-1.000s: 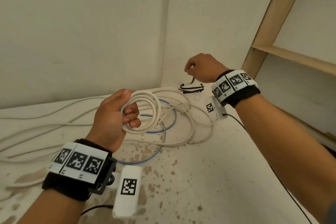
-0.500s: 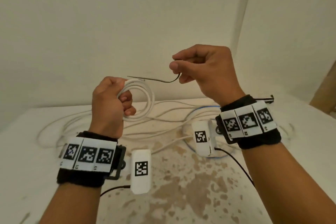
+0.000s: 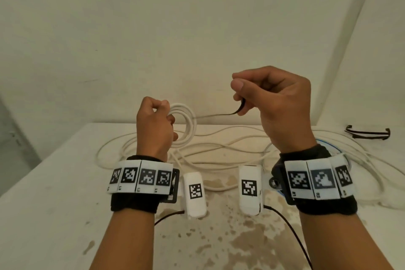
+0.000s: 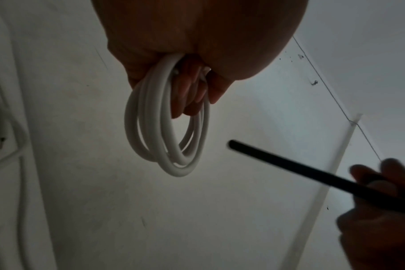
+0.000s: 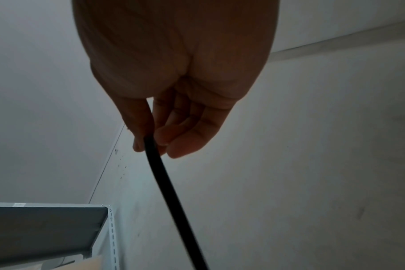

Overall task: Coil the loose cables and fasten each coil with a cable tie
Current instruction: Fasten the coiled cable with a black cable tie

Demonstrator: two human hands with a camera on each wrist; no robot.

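My left hand [image 3: 154,126] grips a small coil of white cable [image 3: 186,125], held upright above the table; the coil [image 4: 166,131] hangs from the curled fingers in the left wrist view. My right hand [image 3: 271,103] pinches one end of a thin black cable tie [image 3: 219,114] between thumb and forefinger. The tie points left, its free tip close to the coil's right side. In the left wrist view the black cable tie [image 4: 289,166] stops just right of the coil. The same tie [image 5: 169,191] runs down from my fingers in the right wrist view.
Several loose white cables [image 3: 219,151] sprawl over the stained white table [image 3: 43,215], with a blue one [image 3: 333,144] behind my right wrist. More black cable ties [image 3: 368,133] lie at the far right. Walls close off the back and right. A grey shelf [image 5: 42,230] appears in the right wrist view.
My right hand picked a black tie from the pile at the back and brought it up beside the coil. My left hand lifted the coil off the table.
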